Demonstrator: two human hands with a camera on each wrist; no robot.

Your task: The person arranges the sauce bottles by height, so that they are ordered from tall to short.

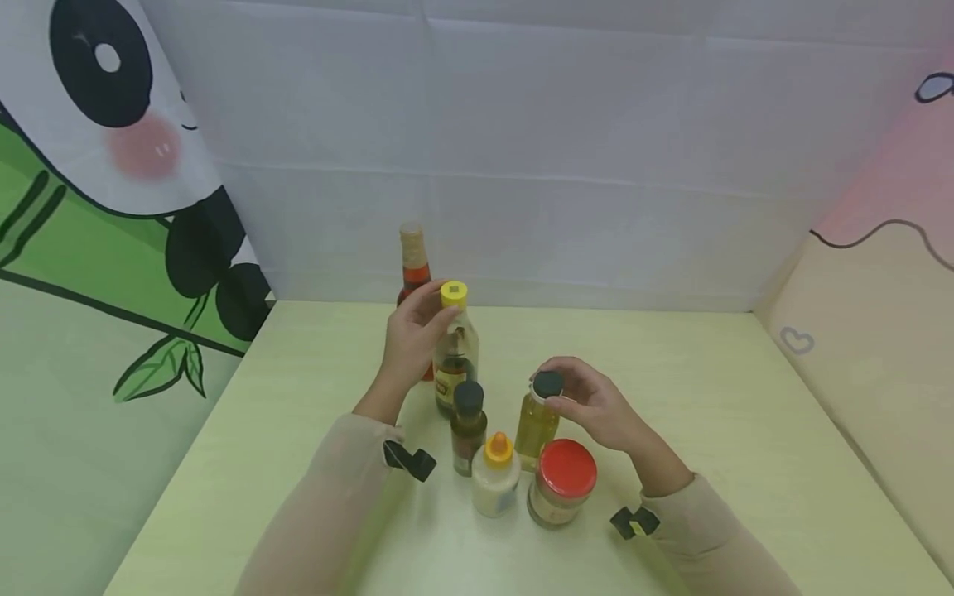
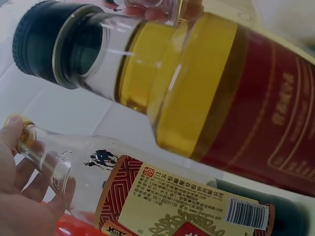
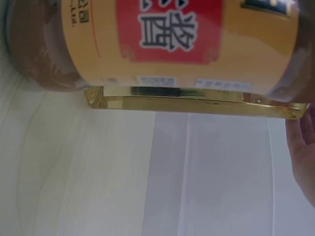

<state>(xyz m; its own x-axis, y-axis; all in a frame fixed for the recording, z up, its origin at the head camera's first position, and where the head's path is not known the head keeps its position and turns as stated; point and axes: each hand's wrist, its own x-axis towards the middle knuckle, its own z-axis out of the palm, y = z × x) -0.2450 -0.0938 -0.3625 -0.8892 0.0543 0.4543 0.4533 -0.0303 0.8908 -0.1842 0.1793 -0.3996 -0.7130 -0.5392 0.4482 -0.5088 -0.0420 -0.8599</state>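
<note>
In the head view, my left hand (image 1: 413,335) grips a glass vinegar bottle (image 1: 456,348) near its yellow cap. The left wrist view shows its curled fingers at the neck of this bottle (image 2: 162,196), which bears a cream and red label. My right hand (image 1: 596,406) holds a bottle of golden oil (image 1: 537,430) at its dark cap, thumb in front, other fingers behind. The right wrist view catches only part of this hand (image 3: 302,152), at the far end of the squarish oil bottle (image 3: 197,103). Both bottles stand upright.
Close before the hands stand a small dark-capped bottle (image 1: 468,439), a white squeeze bottle (image 1: 495,488) with an orange tip, and a red-lidded jar (image 1: 562,480). A tall red-labelled bottle (image 1: 414,257) is behind my left hand. A pale wall (image 1: 522,165) closes the table's back.
</note>
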